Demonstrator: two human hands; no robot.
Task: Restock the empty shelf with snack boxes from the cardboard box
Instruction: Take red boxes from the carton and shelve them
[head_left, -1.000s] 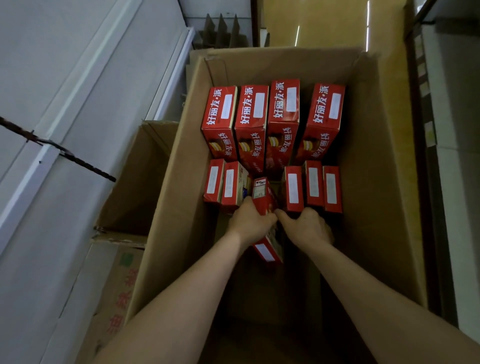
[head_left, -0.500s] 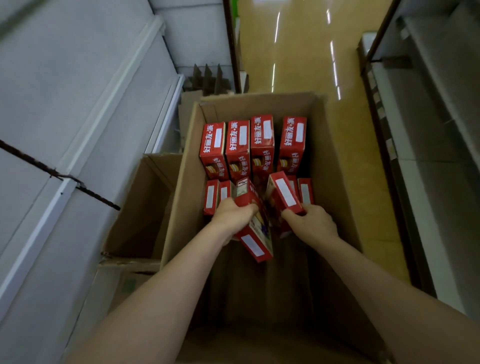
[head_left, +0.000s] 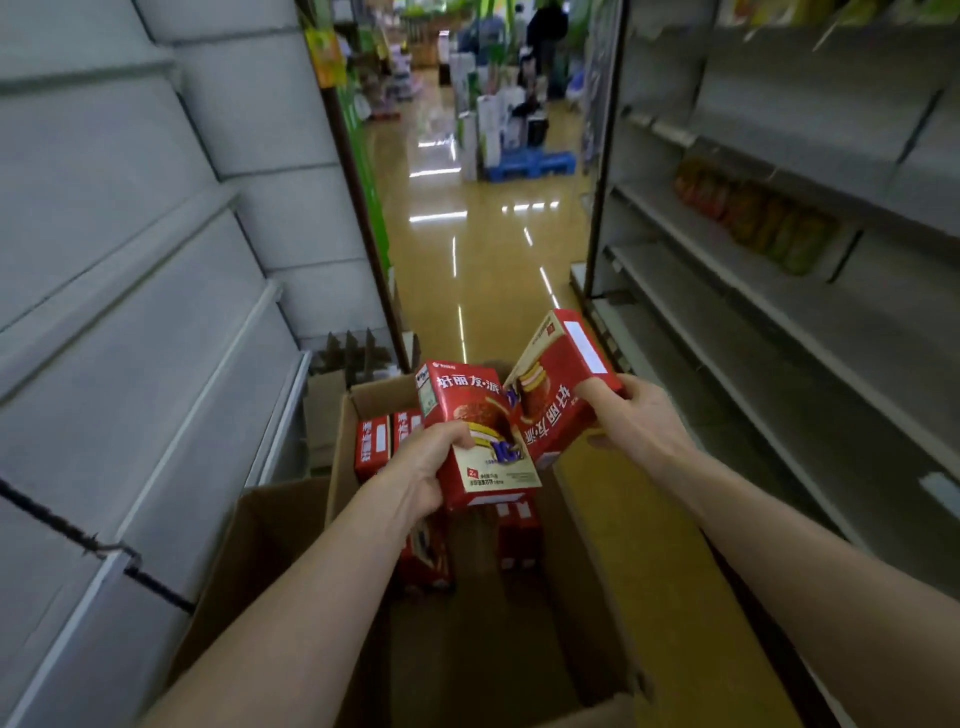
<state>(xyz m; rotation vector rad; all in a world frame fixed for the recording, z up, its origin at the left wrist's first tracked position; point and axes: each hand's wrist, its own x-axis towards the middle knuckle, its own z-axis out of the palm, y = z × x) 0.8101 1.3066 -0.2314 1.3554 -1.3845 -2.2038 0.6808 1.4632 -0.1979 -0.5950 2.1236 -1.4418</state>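
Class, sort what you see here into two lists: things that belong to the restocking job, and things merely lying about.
Job: left hand gripping left snack box; right hand gripping right snack box; cardboard box; remaining snack boxes; empty shelving.

Lying about: side carton; coloured packets on the right shelf; blue pallet.

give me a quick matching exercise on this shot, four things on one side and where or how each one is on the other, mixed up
Things:
1 left hand
2 right hand
3 cardboard box
4 blue pallet

States:
a holds a tilted snack box, white label facing up
b holds a snack box, printed front toward the camera
c far down the aisle
d below the hands, red boxes inside

Pairs: 1-b, 2-a, 3-d, 4-c
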